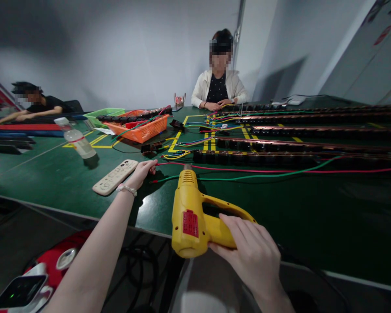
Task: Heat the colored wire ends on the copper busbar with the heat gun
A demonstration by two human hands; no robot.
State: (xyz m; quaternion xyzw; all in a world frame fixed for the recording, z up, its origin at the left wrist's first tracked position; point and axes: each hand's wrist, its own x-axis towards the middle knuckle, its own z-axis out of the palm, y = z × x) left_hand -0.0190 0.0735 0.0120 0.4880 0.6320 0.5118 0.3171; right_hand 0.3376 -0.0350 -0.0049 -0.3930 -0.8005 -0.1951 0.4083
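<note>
My right hand (pixel 252 248) is wrapped round the handle of a yellow heat gun (pixel 190 213), whose metal nozzle points away from me across the table. Just past the nozzle runs a long red wire (pixel 221 168). My left hand (pixel 145 169) pinches the left end of that wire between its fingertips; the tip itself is mostly hidden. A green wire (pixel 241 178) lies nearer to me, its end with a small ring terminal close below my left hand. Beside my left wrist is a phone in a beige case (pixel 115 177).
Long black strips with coloured leads (pixel 263 157) lie across the green table (pixel 280 208). An orange basket (pixel 143 130) and a green basket (pixel 104 114) stand at the back left, near a plastic bottle (pixel 80 141). One person (pixel 219 87) sits opposite, another (pixel 45 104) far left.
</note>
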